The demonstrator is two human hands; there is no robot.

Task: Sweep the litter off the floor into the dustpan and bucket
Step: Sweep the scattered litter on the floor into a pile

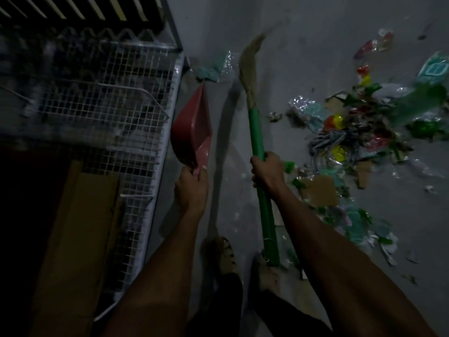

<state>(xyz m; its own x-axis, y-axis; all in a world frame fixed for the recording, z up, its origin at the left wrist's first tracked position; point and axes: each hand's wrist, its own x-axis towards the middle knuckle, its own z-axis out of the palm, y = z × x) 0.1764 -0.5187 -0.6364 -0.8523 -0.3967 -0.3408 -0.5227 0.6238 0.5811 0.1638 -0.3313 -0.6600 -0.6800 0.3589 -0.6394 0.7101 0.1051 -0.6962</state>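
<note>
Colourful plastic and cardboard litter (359, 132) lay heaped on the grey floor (303, 32), right of the green-handled straw broom (257, 132) grasped by the right hand (268, 170); the left hand (192, 186) clenched the red plastic dustpan (192, 127).

litter pile (359, 132): blurred, cut off at 3 o'clock edge
wire rack (102, 113): motion-blurred, contents unreadable
broom (257, 132): bristle tip smeared
bucket: out of view

Both your arms are stretched forward and down. Your left hand (192, 188) has its fingers curled around a handle, and your right hand (267, 171) is wrapped tight around a stick.
</note>
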